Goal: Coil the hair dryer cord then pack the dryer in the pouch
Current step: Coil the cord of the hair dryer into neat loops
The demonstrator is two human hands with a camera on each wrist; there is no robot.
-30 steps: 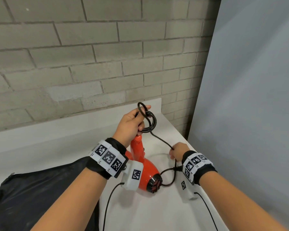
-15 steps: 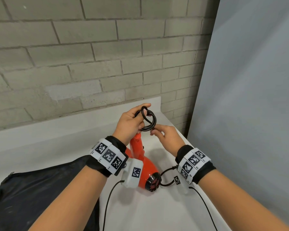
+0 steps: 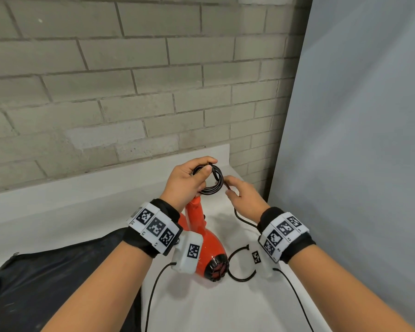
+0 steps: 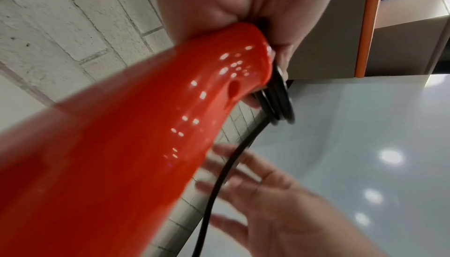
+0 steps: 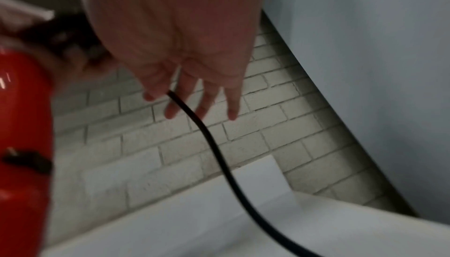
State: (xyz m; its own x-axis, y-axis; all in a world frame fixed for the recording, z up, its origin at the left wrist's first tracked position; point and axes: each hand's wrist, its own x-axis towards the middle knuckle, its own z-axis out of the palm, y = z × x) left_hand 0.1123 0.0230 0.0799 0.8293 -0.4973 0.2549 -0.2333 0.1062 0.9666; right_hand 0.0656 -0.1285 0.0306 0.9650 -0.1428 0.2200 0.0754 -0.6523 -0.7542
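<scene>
Left hand [image 3: 186, 182] gripped the black cord's coil [image 3: 212, 180] against the handle tip of the glossy red hair dryer [image 3: 207, 250] resting on the white counter [image 3: 225, 305], right hand [image 3: 243, 200] pinching the cord's loose tail; slack grip risked loops springing open, black fabric pouch [image 3: 58, 283] unused.

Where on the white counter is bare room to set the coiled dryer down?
Bare counter lies left of the hair dryer, between the back ledge and the black pouch. It is crowded right of the dryer: loose cord loops there under the right hand.
</scene>
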